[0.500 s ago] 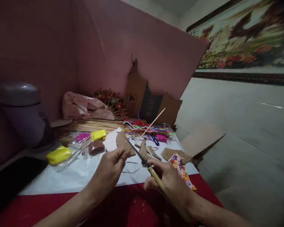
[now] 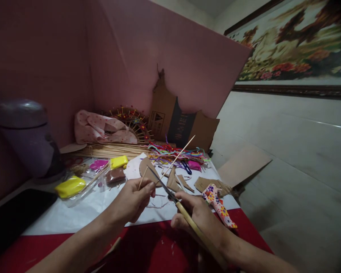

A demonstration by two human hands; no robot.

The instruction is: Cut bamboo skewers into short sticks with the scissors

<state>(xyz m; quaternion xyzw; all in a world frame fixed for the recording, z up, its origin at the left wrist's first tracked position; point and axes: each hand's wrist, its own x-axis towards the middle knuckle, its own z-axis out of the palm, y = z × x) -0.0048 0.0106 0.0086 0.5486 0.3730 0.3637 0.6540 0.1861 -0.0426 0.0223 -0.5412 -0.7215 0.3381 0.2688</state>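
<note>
My left hand [image 2: 136, 199] is closed on a short piece of thin wooden stick [image 2: 142, 179], pinched between thumb and fingers with its tip pointing up. My right hand [image 2: 199, 214] grips a pair of scissors [image 2: 170, 194] with pale yellow handles, blades pointing up and to the left. A longer pointed wooden skewer [image 2: 178, 156] slants up to the right, its lower end beside the blades; what supports it I cannot tell. Below the blades lie thin sticks, and behind them a brown cardboard half-round [image 2: 148, 168] and cut cardboard scraps [image 2: 173, 181].
A bundle of wooden sticks [image 2: 110, 150] and colourful pipe cleaners [image 2: 176, 153] lie at the back. Packets of yellow clay [image 2: 71, 186] and brown clay [image 2: 115, 175] are left, near a dark phone [image 2: 25, 206] and a bottle [image 2: 27, 138]. Patterned tape-like material [image 2: 220, 204] lies right.
My left hand has drawn slightly left and away from the scissor blades with the short stick. The longer skewer has shifted a little down and left. My right hand has barely moved.
</note>
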